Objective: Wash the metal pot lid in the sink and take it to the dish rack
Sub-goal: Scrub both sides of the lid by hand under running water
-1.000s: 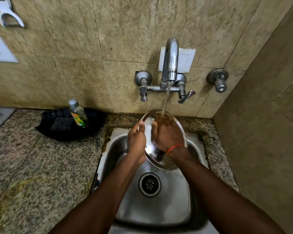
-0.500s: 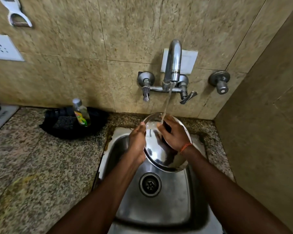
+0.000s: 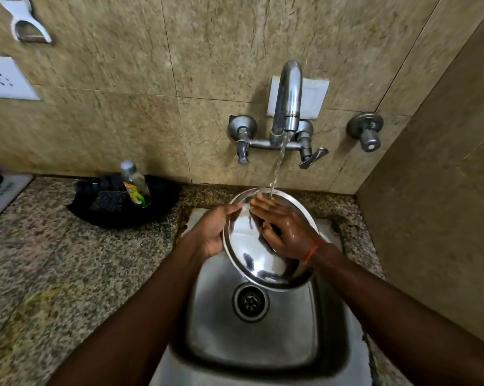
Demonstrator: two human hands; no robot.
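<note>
Metal pot lid (image 3: 249,254) is up over the back half of the steel sink (image 3: 263,344), tilted, shiny face toward the camera, upper edge near the wall. It is held in the air, not resting on the basin floor.

Left hand (image 3: 214,232) grasps the lid's left rim: thumb (image 3: 231,208) curled over the front edge, the rest of the fingers hidden behind the lid. Right hand (image 3: 286,232) lies flat on the lid's face with fingers (image 3: 263,203) straight and together, pressing the metal and gripping nothing. The skin is wet and glossy. An orange thread band (image 3: 313,250) sits on the right wrist.

Wall-mounted chrome faucet (image 3: 288,101) is running. The water stream (image 3: 277,168) falls onto the top of the lid right at the right fingertips. The drain (image 3: 250,302) shows just below the lid's lower edge.

Left of the sink is a speckled granite counter (image 3: 54,260) with a black tray (image 3: 157,210) against the wall. A dish soap bottle (image 3: 136,185) stands in the tray, yellow-green label, cap on, and a dark scrub pad (image 3: 108,200) lies just beside it.

On the beige tiled wall are a separate round valve (image 3: 367,133) to the right of the faucet, a white socket plate (image 3: 4,78) at far left and a white holder (image 3: 26,23) above it. The frame is slightly blurred at the edges — small label text is unreadable.
</note>
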